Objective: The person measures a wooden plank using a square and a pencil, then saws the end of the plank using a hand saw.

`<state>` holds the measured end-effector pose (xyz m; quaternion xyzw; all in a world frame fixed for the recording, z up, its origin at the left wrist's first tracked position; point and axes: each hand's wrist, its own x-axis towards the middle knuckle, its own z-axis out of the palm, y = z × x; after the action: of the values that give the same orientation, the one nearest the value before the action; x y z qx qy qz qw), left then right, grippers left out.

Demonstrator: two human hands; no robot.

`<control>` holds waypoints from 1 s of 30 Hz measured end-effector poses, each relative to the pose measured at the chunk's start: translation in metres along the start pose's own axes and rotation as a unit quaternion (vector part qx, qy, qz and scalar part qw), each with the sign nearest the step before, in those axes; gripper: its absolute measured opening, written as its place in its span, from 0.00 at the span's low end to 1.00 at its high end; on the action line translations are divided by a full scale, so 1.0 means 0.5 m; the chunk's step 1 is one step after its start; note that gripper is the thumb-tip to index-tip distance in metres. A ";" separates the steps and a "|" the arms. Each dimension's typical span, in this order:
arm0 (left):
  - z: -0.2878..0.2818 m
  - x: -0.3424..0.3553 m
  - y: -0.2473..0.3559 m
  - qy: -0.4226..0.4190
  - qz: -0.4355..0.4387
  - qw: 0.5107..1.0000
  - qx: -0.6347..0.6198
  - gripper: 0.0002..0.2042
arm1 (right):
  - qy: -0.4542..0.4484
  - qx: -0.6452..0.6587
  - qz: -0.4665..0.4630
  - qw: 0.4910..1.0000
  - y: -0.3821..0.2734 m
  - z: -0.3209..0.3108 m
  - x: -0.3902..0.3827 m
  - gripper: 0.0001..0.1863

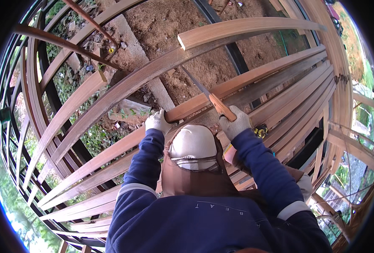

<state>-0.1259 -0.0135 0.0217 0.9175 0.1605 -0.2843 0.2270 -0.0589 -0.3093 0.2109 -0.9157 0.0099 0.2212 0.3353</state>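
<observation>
My right hand (235, 122), in a pale work glove, is wrapped round the wooden handle of a hand saw (220, 106). Its narrow dark blade slants up and left, over a reddish timber beam (237, 85). My left hand (158, 121), also gloved, is closed over timber at that beam's left end, with the thumb on the near side. The saw's teeth are too small to make out, and its blade appears raised above the wood. Between my forearms is a rounded white-cloth shape (193, 147) edged by brown fabric.
Several long timber beams (123, 90) run diagonally across dark metal bars (236, 57). A lighter beam (237, 31) lies farther off. Rusty pipes (64, 44) cross at upper left. Soil (153, 31) and a concrete strip (132, 50) show below. A yellow-and-black item (260, 130) lies beside my right wrist.
</observation>
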 end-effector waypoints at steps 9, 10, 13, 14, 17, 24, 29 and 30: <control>-0.001 -0.007 0.008 0.013 0.006 1.000 -0.010 0.38 | -0.017 0.033 -0.006 0.999 -0.029 -0.099 -0.099 0.07; -0.001 -0.005 0.007 0.030 0.009 0.999 -0.006 0.38 | -0.019 0.040 -0.011 0.999 -0.019 -0.050 -0.033 0.07; -0.003 0.001 0.000 0.014 0.006 1.000 -0.005 0.39 | 0.013 -0.015 -0.042 0.999 -0.023 -0.010 0.012 0.06; 0.000 -0.007 -0.004 -0.006 0.011 1.000 0.002 0.38 | 0.004 -0.013 -0.037 0.999 -0.023 -0.019 -0.021 0.06; 0.010 -0.001 -0.003 0.022 0.012 0.999 -0.021 0.36 | -0.025 0.068 -0.009 0.997 -0.052 -0.148 -0.175 0.10; -0.007 0.001 0.004 -0.015 -0.003 1.000 0.008 0.38 | 0.007 -0.006 -0.036 0.999 -0.022 0.005 0.032 0.06; -0.019 0.006 0.006 -0.021 -0.003 1.000 -0.018 0.37 | -0.010 0.125 0.060 0.990 -0.029 -0.088 -0.122 0.08; -0.015 0.002 0.005 -0.021 -0.002 0.999 -0.025 0.37 | -0.023 0.018 0.008 1.000 0.001 -0.128 -0.171 0.09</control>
<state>-0.1206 -0.0116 0.0273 0.9052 0.1642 -0.2999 0.2523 -0.1107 -0.3602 0.2891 -0.9040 0.0133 0.2450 0.3501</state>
